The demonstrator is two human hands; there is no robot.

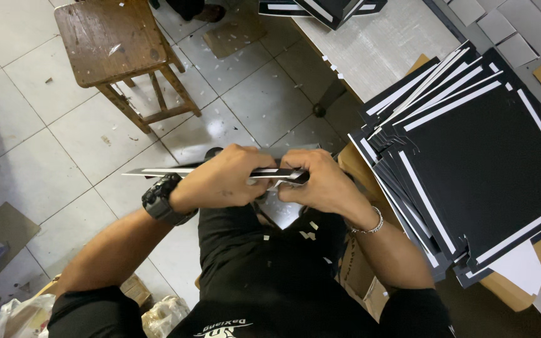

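Observation:
Both my hands grip one black card sheet with white strips (pixel 158 171), held edge-on in front of my chest so it looks like a thin dark blade. My left hand (pixel 220 178), with a black watch on the wrist, is closed over its middle. My right hand (pixel 320 181), with a silver bracelet, pinches the sheet's right end. Just to my right lies a fanned stack of the same black sheets (pixel 483 150) on the table.
A grey table (pixel 377 44) runs along the right, with grey card squares (pixel 508 31) at its far corner. A wooden stool (pixel 117 50) stands on the white tiled floor ahead-left. Paper scraps litter the floor and my lap. Bags and cardboard lie at lower left.

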